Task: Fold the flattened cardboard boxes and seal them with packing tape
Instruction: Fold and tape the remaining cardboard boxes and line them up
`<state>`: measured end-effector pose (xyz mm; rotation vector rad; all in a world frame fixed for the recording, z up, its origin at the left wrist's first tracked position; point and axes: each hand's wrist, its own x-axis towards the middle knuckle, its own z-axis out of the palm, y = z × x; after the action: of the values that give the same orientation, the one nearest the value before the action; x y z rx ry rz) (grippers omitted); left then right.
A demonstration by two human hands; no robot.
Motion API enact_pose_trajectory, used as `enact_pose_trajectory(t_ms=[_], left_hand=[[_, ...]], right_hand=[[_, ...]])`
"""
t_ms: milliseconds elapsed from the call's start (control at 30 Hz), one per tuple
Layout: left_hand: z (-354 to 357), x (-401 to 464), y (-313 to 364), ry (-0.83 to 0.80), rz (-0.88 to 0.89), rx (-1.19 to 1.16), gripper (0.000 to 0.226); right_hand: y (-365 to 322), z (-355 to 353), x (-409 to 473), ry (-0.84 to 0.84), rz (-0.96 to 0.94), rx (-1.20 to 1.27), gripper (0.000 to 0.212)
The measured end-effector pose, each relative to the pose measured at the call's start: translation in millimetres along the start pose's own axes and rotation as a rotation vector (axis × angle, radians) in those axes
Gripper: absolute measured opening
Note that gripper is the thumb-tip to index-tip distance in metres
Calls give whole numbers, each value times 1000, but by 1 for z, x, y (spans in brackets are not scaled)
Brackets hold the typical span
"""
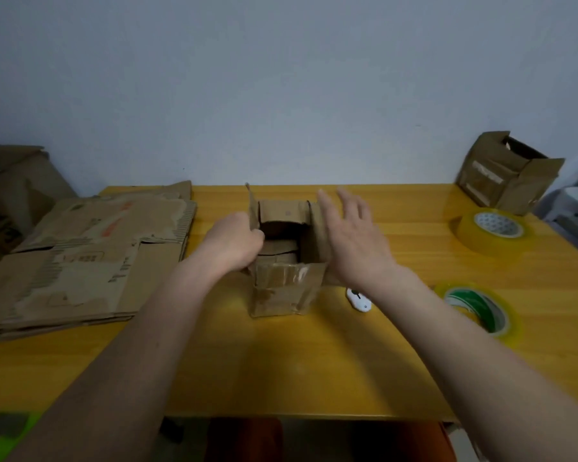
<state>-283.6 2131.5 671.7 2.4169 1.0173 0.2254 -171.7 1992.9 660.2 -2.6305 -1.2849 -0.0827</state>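
Both forearms reach in from the near edge of the yellow wooden bench point(314, 361) toward a small cardboard box point(286, 288) standing upright near its middle, top flaps raised and the inside open to view. On the box's left side, the left hand point(234, 241) curls its fingers over the top edge, its grip closed on the left flap point(253, 211). Over on the other side, the right hand point(357, 235) is spread flat with straight fingers, its grip open, the palm against or just beside the right flap; contact cannot be told through the blur. Just right of the box lies a small white box cutter point(358, 299), partly under the right forearm. Left of the box sits a stack of flattened cardboard boxes point(80, 255). One roll of clear packing tape with a green core point(477, 311) lies flat near the right edge, a second roll with a white core point(491, 230) beyond it. At the far right corner stands another folded box point(508, 175), its top open
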Motion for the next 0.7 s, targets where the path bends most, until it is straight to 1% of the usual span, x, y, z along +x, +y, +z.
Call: enact_pose_trajectory(t_ms=[33, 67, 100, 167, 200, 233, 267, 300, 333, 367, 433, 500, 567, 633, 700], left_hand=[[-1, -1, -1, 2, 8, 12, 23], [-2, -3, -2, 2, 14, 29, 22], [-4, -6, -2, -1, 21, 41, 19], [-7, -12, -1, -14, 38, 25, 18], [-8, -14, 0, -21, 42, 9, 18], [-8, -15, -1, -25, 45, -5, 18], [-7, -16, -2, -22, 48, -20, 19], [-6, -15, -5, -9, 49, -43, 20], [-4, -14, -10, 12, 45, -76, 22], [-3, -13, -15, 33, 35, -110, 25], [1, -12, -27, 74, -2, -152, 37], [6, -12, -33, 101, -17, -218, 52], [11, -19, -31, 132, 7, -332, 66], [15, -30, -32, 190, 39, -450, 74], [21, -47, -37, 178, 17, -697, 85]], right_hand=[[0, -3, 9, -10, -57, -126, 89], [-1, -7, 19, -38, -96, -167, 78], [-4, -12, 30, -75, -108, -147, 70], [-8, -16, 47, -153, -121, -99, 65], [-12, -17, 53, -171, -136, -151, 64], [-15, -15, 57, -168, -155, -238, 61], [-16, -12, 60, -149, -169, -308, 53], [-16, -7, 63, -119, -174, -323, 42], [-15, -4, 66, -93, -171, -276, 31], [-12, -2, 68, -89, -149, -153, 25], [-5, -2, 73, -139, -55, 171, 30], [8, -1, 76, -133, 38, 387, 32], [22, 6, 75, -79, 150, 535, 32], [30, 15, 72, -49, 244, 668, 29], [35, 22, 68, -44, 278, 729, 34]])
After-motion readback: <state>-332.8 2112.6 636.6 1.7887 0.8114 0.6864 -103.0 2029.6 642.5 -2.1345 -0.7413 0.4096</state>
